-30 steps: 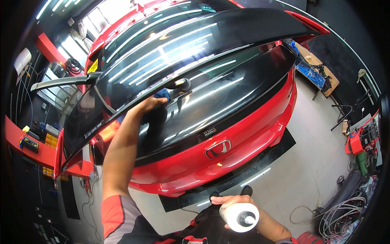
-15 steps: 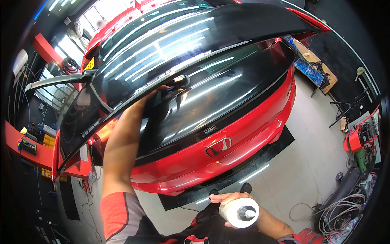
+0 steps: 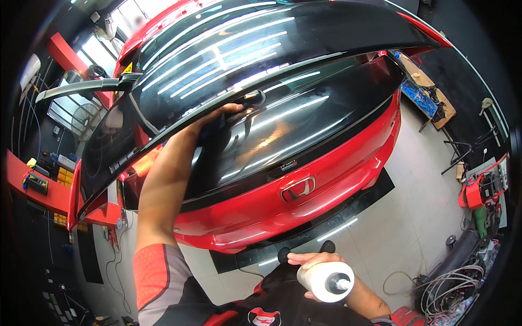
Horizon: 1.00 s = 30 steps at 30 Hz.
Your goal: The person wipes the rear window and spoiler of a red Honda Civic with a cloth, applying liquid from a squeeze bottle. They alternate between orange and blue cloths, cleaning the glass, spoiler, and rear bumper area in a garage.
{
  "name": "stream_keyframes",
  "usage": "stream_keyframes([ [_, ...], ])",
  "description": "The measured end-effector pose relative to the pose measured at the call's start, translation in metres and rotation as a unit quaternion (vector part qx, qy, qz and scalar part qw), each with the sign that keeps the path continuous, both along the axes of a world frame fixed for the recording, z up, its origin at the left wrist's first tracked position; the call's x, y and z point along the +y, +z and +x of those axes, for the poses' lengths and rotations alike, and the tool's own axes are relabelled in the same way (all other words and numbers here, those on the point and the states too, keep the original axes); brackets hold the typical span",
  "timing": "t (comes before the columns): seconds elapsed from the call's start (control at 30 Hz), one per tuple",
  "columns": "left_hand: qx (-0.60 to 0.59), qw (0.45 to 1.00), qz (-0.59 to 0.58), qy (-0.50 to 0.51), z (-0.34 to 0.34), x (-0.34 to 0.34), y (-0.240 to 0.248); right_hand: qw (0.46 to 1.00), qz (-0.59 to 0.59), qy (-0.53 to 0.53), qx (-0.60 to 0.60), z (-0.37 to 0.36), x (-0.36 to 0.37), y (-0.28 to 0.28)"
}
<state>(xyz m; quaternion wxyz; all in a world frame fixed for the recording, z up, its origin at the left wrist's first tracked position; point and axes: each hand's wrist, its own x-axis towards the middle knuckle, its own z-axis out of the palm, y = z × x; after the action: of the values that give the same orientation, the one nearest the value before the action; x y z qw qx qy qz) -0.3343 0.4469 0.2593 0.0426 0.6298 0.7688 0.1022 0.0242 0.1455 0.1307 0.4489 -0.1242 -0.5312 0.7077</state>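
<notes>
My left hand (image 3: 230, 108) reaches under the black rear spoiler (image 3: 326, 38) of a red car, close over the dark rear window (image 3: 304, 122). Its fingers are closed round a small dark applicator with a rounded end (image 3: 256, 98), which appears to rest on the glass; its exact kind is not clear. Hazy smears and light reflections show on the pane. Low at my body, my right hand (image 3: 312, 260) grips a white squeeze bottle (image 3: 321, 280) with a dark ribbed collar, its pale nozzle toward me.
The car's red tailgate (image 3: 342, 168) lies below the glass. A wiper arm (image 3: 81, 88) sticks out at left, near a red shelf (image 3: 60, 195). At right are a board with blue material (image 3: 418, 100), a red machine (image 3: 476, 190) and coiled hoses (image 3: 448, 288).
My left hand and the applicator have shifted slightly right and up along the glass. My right hand still holds the bottle. The whole view has shifted a little.
</notes>
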Motion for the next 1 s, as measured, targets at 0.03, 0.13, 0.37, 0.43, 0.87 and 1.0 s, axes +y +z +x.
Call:
stream_keyframes([
  [0.03, -0.002, 1.0, 0.007, 0.003, -0.002, 0.002, 0.002, 1.0, -0.008, -0.011, 0.008, 0.001, -0.001, 0.001],
  [0.13, 0.001, 0.997, 0.056, 0.05, -0.015, 0.022, 0.002, 1.0, -0.011, -0.003, 0.001, -0.001, -0.005, -0.004],
  [0.37, 0.008, 0.999, 0.047, 0.018, -0.004, 0.017, -0.001, 0.999, -0.031, -0.008, 0.003, 0.001, -0.008, -0.001],
  [0.43, 0.009, 0.995, 0.085, 0.056, -0.013, 0.03, -0.002, 1.0, -0.028, -0.001, 0.003, -0.002, -0.01, -0.001],
  [0.87, -0.022, 0.996, 0.088, -0.019, -0.002, 0.045, -0.006, 0.999, 0.01, -0.045, -0.016, 0.013, -0.004, -0.007],
  [1.0, -0.113, 0.987, 0.027, -0.112, -0.024, 0.019, -0.004, 0.999, -0.01, -0.052, 0.008, 0.014, -0.005, -0.005],
])
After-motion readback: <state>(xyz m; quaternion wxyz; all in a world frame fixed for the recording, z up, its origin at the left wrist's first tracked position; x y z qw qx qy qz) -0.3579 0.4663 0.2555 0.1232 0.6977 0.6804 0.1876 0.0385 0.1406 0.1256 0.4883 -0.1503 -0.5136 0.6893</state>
